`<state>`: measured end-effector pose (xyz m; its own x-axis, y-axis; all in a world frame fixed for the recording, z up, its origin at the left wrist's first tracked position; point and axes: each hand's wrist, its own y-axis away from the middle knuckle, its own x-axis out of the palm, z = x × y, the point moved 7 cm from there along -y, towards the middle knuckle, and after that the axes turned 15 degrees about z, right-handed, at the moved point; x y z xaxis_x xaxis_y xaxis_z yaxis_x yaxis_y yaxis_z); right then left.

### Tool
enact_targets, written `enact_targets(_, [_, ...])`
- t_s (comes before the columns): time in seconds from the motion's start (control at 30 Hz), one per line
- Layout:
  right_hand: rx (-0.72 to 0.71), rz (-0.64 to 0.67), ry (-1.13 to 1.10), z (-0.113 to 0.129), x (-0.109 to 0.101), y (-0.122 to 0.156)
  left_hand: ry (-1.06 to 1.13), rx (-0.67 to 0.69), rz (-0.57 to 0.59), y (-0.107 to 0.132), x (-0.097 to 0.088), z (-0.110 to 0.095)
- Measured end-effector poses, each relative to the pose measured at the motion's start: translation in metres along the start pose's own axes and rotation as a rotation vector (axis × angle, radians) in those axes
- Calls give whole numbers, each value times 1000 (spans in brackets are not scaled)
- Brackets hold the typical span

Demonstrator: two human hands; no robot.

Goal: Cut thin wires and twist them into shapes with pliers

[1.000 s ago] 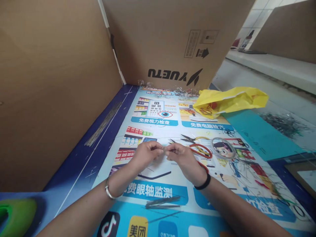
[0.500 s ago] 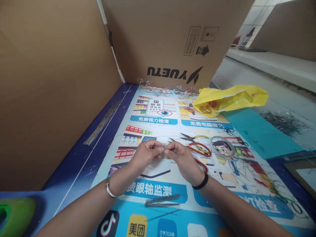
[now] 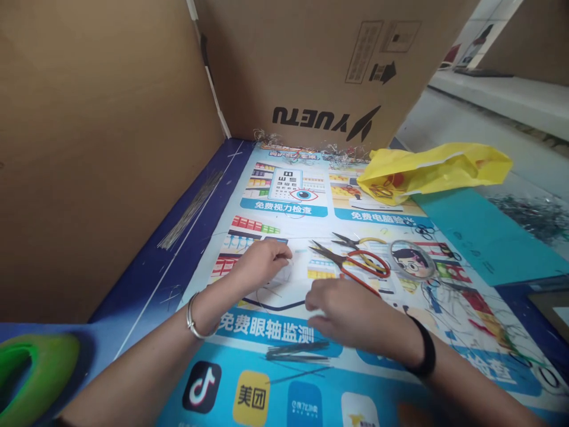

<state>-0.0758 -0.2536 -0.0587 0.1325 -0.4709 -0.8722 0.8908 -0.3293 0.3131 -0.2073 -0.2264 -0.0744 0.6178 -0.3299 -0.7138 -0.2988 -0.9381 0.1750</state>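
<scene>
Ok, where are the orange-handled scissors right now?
In the head view, the orange-handled scissors lie right of centre on the printed sheet, beyond the right hand, overlapping the yellow-handled tool.

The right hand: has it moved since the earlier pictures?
Yes: the right hand has moved lower in view, nearer the short dark wires.

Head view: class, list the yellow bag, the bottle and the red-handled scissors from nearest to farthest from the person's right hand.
1. Red-handled scissors: just beyond the right hand.
2. Yellow bag: farther back, to the right.
3. Bottle: farthest, on the ledge at upper right.
</scene>
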Motion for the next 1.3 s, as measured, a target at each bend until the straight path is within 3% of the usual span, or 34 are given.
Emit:
enact_targets(0.1, [-48,45,287,34,17,7,-135,-17,33,0,7,-3])
enact_targets(0.23, [25,70,537,58,41,1,-236,-56,54,0,13,-4])
enact_targets(0.43, [59,134,506,64,56,-4,-336,-131,58,2,12,-1])
enact_targets(0.63, [-33,202,508,62,45,2,-267,-135,-41,2,2,0])
enact_targets(0.8, [-83,165,260,45,22,7,-92,-10,-140,2,-4,-4])
enact_targets(0.9, [-52,146,150,24,10,4,68,104,-83,0,-1,-11])
enact_targets(1.03, [56,123,67,-8,-2,-3,152,135,49,0,1,-18])
enact_targets(1.2, [173,43,87,-30,-14,-5,-170,231,235,6,7,-34])
enact_targets(1.3, [200,14,126,-33,-16,-4,-469,205,195,9,10,-35])
